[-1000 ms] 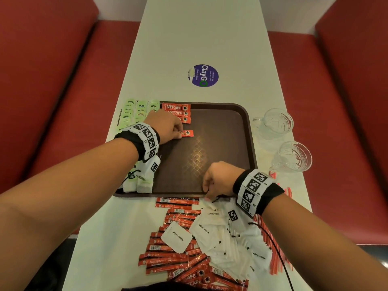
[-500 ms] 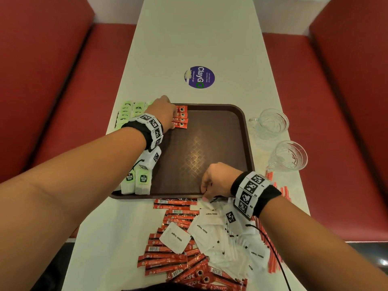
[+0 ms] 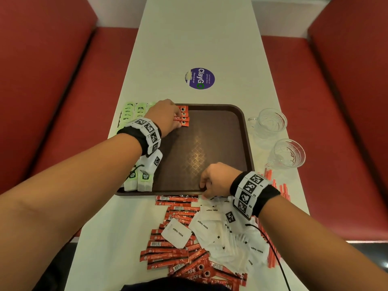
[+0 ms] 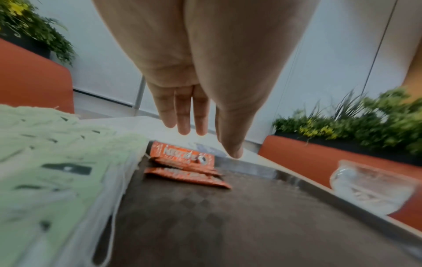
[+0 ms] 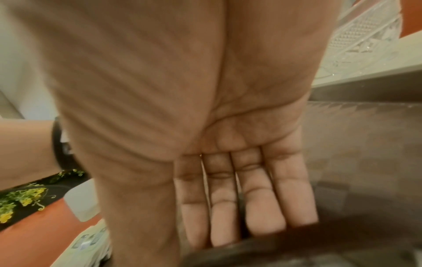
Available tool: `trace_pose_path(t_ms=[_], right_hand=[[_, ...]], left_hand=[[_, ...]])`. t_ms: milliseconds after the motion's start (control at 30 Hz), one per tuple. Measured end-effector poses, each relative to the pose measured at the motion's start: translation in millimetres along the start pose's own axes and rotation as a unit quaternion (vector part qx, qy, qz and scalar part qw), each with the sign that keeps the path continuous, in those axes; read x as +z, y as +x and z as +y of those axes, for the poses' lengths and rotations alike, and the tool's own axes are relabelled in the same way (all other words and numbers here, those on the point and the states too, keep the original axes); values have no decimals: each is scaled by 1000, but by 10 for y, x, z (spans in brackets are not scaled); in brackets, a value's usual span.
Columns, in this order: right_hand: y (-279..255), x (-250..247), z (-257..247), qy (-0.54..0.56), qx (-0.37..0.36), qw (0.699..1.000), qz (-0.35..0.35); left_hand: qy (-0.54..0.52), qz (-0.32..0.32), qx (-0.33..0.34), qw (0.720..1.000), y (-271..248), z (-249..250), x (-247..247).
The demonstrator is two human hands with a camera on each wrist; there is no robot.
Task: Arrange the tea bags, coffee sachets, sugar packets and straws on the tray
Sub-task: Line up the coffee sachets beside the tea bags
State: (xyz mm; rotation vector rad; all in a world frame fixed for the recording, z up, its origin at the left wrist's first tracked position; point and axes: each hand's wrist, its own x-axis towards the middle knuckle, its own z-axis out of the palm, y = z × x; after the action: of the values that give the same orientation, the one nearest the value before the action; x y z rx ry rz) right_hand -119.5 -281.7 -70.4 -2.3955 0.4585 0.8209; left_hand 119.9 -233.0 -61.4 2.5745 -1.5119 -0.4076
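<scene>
- Loose stock lies nearest the person on the table: a heap of coffee sachets overlapped by sugar packets, with red straws along the right side.
- The heap sachets lie mostly with the long axis left-to-right; those nearest the person are skewed.
- The right hand rests at the near rim of the tray, just above the heap. The wrist view shows its fingers extended and holding nothing; it is the hand nearer to the loose stock.
- Tea bags stand along the left edge of the tray, continuing to the far corner.
- The left hand is at the far-left corner, over the placed sachet row. Its fingers are straight and hold nothing; contact with the row cannot be told.
- The placed row lies flat, long axes left-to-right, parallel to the far rim, printed cup ends pointing right.
- Judgement: the next sachet lies toward the person from both hands; it should be laid parallel against the near side of the row.
- Two glass mugs stand right of the tray.
</scene>
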Motion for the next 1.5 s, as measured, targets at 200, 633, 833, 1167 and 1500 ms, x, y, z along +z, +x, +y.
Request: trace_pose_path(t_ms=[200,633,833,1167,1500], right_hand=[[-120,120,-170,-18,-39,997,70],[-222,575,-602,-140,16,988,71],[-239,554,-660,-119,1,991,65],[-296,466,-647,-14,-52,990,129],[-252,238,-564,128,-57,971,196]], left_hand=[[-21,3,95,995,-961,119,33],[169,-111,164,966,-2016,164,546],[188,-109,149,965,-2074,172,546],[182,-92,132,970,-2046,58,511],[-37,-92,129,987,-1765,-52,192]])
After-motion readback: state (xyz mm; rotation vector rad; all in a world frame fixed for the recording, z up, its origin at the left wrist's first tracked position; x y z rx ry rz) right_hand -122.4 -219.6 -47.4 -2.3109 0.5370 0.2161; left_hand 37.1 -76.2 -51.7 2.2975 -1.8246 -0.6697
